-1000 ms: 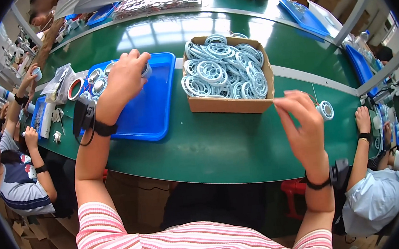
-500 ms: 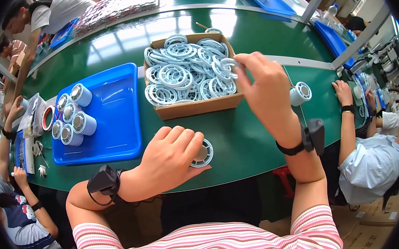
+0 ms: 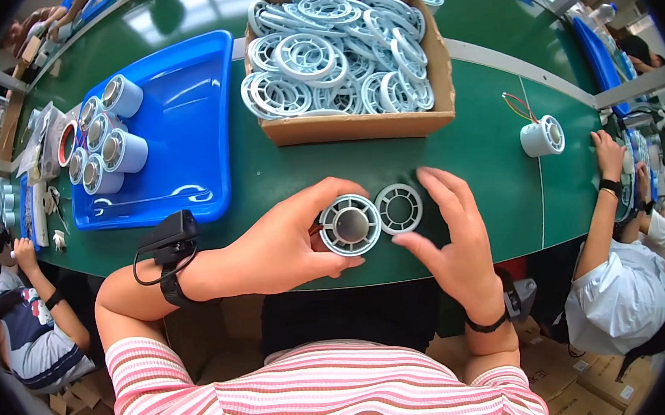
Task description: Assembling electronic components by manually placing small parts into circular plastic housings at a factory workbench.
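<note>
My left hand [image 3: 291, 231] is curled round a light-blue cylindrical motor-like part [image 3: 351, 225], its spoked end with a round metal centre facing up. Some wire shows by the fingers. Just right of it is a thin light-blue spoked ring [image 3: 417, 209], tilted or lying flat; I cannot tell which. My right hand [image 3: 458, 236] is open round the ring's right side, thumb and fingers apart, the thumb close to its lower edge. Beyond both hands a cardboard box [image 3: 357, 129] is heaped with similar rings [image 3: 305, 58].
At left, a blue tray [image 3: 199, 132] holds several light-blue cylinders [image 3: 126, 150]. Another cylinder [image 3: 541, 138] with thin wires lies on the green table [image 3: 486, 154] at right. A tape roll [image 3: 67, 144] and plastic bags sit beyond the tray. Other people's arms reach in at both sides.
My right hand has come from the box down to the near table edge, and a ring is now beside the cylinder. My left hand has turned, uncovering the cylinder. The view has shifted.
</note>
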Motion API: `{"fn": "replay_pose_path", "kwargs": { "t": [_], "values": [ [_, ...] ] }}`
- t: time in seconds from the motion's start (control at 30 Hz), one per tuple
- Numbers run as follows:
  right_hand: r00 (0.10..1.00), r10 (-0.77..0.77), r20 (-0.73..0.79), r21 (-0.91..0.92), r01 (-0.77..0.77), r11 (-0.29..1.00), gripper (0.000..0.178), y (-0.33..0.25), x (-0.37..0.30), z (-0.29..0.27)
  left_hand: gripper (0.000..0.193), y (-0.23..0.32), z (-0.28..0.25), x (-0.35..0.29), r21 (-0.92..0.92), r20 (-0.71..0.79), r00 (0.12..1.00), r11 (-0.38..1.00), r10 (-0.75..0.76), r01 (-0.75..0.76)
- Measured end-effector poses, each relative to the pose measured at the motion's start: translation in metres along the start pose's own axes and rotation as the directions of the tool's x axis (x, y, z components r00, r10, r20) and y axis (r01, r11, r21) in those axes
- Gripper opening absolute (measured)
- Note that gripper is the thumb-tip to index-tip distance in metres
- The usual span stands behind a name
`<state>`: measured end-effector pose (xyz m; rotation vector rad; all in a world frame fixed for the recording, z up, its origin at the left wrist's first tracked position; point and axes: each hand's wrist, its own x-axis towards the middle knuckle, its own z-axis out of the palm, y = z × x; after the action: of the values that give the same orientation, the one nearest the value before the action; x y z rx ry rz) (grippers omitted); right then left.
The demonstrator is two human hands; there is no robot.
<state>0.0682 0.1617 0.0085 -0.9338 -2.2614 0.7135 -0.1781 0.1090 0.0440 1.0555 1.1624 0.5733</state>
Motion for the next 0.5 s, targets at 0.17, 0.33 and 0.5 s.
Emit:
{"fn": "replay_pose_path", "kwargs": {
  "t": [0.17, 0.33, 0.5],
  "values": [
    [1.0, -0.003, 0.018, -0.139, 0.006, 0.99, 0.07, -0.002, -0.012, 0.01, 0.07, -0.017, 0.003, 0.0, -0.188, 0.027, 0.998, 0.981, 0.053, -0.047],
    [0.995, 0.073, -0.075, 0.076, -0.067, 0.995, 0.075, 0.003, -0.011, 0.01, 0.069, -0.025, 0.003, -0.001, -0.195, 0.046, 0.99, 0.974, 0.13, -0.119],
    [0.997, 0.048, -0.067, 0.411, -0.017, 0.912, 0.079, -0.031, -0.006, 0.006, 0.068, -0.029, 0.0, -0.002, -0.163, 0.065, 0.984, 0.975, 0.163, -0.151]
  ]
}}
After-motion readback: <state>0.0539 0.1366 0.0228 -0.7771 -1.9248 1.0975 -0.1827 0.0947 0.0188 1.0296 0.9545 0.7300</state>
